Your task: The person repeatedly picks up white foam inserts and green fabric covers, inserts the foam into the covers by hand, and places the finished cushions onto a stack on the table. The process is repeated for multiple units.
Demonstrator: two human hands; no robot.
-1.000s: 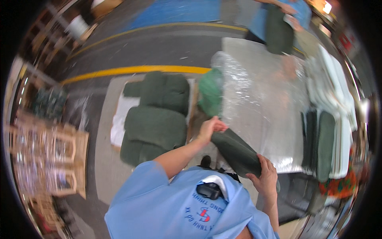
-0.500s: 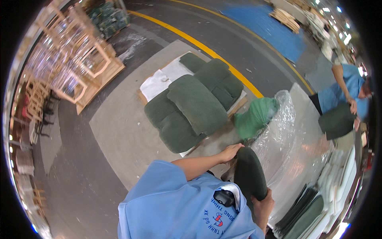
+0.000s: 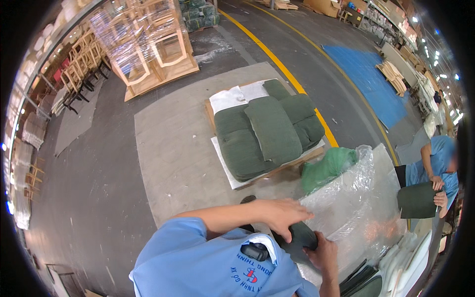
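Observation:
A dark green cushion (image 3: 298, 240) is close against my body, partly covered by my hands and shirt. My right hand (image 3: 322, 251) grips its right edge. Above its far end is my left hand (image 3: 286, 216), fingers stretched out and thumb apart; whether it touches the fabric is hard to tell. Ahead, several similar green cushions (image 3: 273, 129) lie piled on a low pallet with white sheets (image 3: 232, 100).
Right of the pile lie a green bag (image 3: 329, 169) and clear plastic film (image 3: 358, 185) over a pale surface. At the far right a co-worker (image 3: 438, 161) holds another green cushion (image 3: 418, 200). Wrapped wooden frames (image 3: 148, 44) stand at back left; white padding (image 3: 408, 260) is stacked lower right.
My left hand has let go of the cushion's far edge and opened above it. The cushion is now lower and less upright, my right hand still on it. The view has shifted.

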